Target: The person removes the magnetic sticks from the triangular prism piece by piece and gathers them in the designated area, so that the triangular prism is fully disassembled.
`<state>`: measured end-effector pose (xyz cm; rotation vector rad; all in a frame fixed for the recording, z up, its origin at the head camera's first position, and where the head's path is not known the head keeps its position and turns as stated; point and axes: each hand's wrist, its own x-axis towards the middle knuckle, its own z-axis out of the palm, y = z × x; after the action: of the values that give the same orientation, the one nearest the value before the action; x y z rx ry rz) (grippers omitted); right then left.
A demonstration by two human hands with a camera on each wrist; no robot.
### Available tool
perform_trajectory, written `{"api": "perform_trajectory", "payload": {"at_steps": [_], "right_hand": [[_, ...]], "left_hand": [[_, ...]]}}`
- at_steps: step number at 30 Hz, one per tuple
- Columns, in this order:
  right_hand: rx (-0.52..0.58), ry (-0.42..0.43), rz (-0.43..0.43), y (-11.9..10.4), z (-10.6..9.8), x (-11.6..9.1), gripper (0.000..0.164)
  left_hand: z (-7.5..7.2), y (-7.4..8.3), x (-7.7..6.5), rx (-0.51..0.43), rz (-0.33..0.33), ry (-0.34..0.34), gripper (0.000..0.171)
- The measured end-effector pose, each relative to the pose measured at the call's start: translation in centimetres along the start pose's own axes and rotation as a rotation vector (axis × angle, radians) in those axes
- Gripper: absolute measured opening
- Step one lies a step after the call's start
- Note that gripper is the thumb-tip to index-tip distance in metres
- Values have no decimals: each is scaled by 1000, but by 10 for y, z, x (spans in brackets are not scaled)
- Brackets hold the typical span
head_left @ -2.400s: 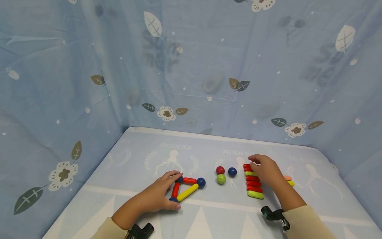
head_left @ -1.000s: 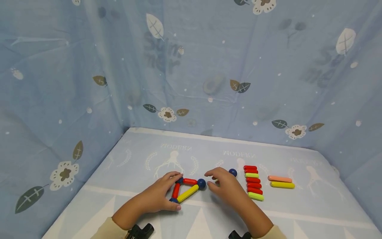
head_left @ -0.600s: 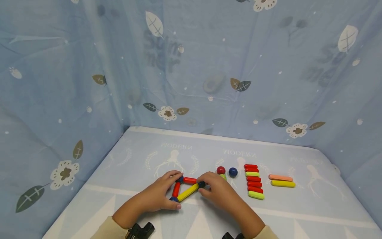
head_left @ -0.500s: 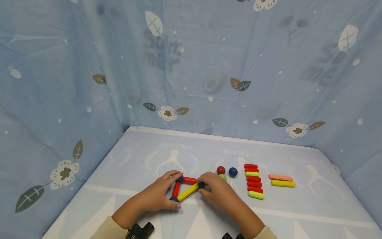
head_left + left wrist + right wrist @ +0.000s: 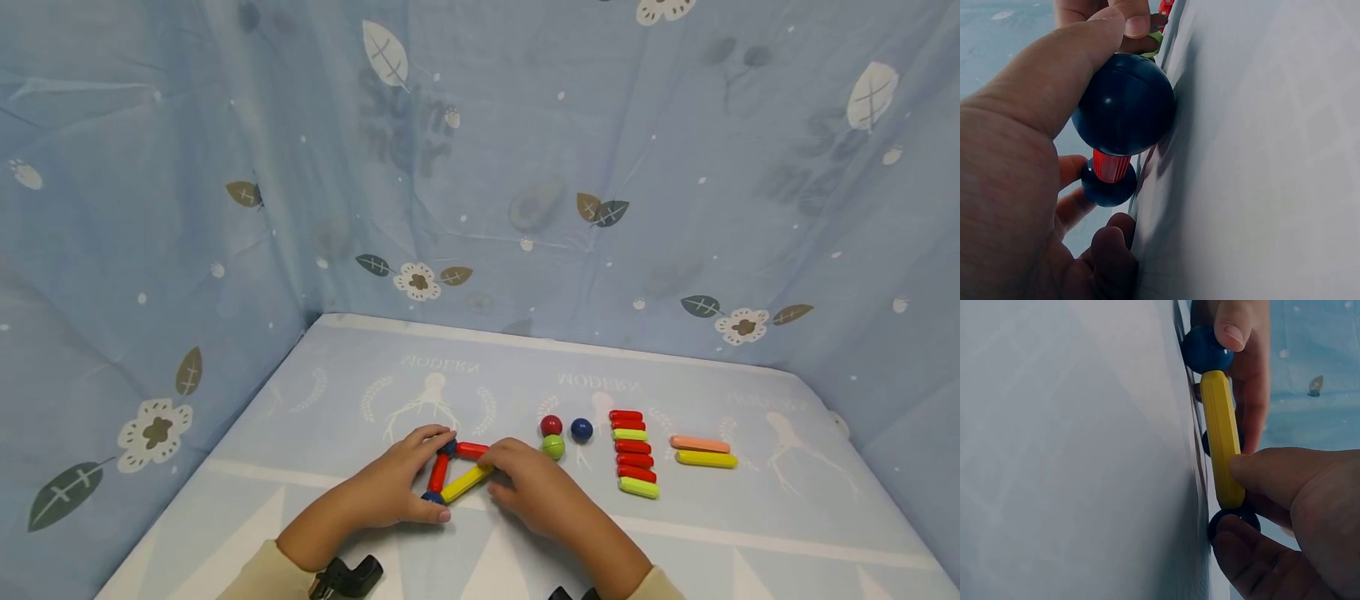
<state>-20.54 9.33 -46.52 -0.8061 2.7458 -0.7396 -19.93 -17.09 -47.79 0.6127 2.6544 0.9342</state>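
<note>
A small triangle of magnetic rods lies flat on the table, with a yellow rod (image 5: pixel 467 483), two red rods (image 5: pixel 438 472) and blue balls at its corners. My left hand (image 5: pixel 386 490) holds its left side, thumb at the near blue ball (image 5: pixel 1124 103) and fingers at the far blue ball (image 5: pixel 1107 195). At the right corner, my right hand (image 5: pixel 531 486) pinches the end of the triangle. Its thumb presses on the yellow rod and its fingers on the blue ball (image 5: pixel 1244 517), which is hidden in the head view.
Loose red (image 5: pixel 551 426), green (image 5: pixel 553 447) and blue (image 5: pixel 581 430) balls sit right of the triangle. Beyond them is a column of several red and green rods (image 5: pixel 633 447). An orange rod (image 5: pixel 700 444) and a yellow rod (image 5: pixel 707 459) lie farther right. Patterned curtain (image 5: pixel 480 167) encloses the table.
My right hand has come left from the column of rods to the triangle's right corner and taken hold there. The left hand has stayed on the triangle.
</note>
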Motion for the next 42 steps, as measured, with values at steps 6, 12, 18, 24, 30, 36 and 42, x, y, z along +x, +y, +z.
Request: {"api": "perform_trajectory", "payload": {"at_steps": [6,12,18,24,30,36,42], "right_hand": [[0,-2,1,-2,0,0,33],[31,-31,-1,0,1,-1,27],[59,-39,18,0,2,-3,24],[98,-78,70,-1,3,-3,27],[158,-81,87,7,6,-4,24],[362,-69,86,17,4,-10,13],[501,-63,77,24,6,-11,10]], "left_hand": [[0,0,0,2,2,1,108],[1,-1,0,1,-6,-4,108],[1,-1,1,3,-5,-7,108],[1,0,0,-2,-4,-1,108],[2,-1,0,-7,-10,-4,109],[1,1,-1,-10,-18,-9,109],[1,2,-1,-6,-17,-3,109]]}}
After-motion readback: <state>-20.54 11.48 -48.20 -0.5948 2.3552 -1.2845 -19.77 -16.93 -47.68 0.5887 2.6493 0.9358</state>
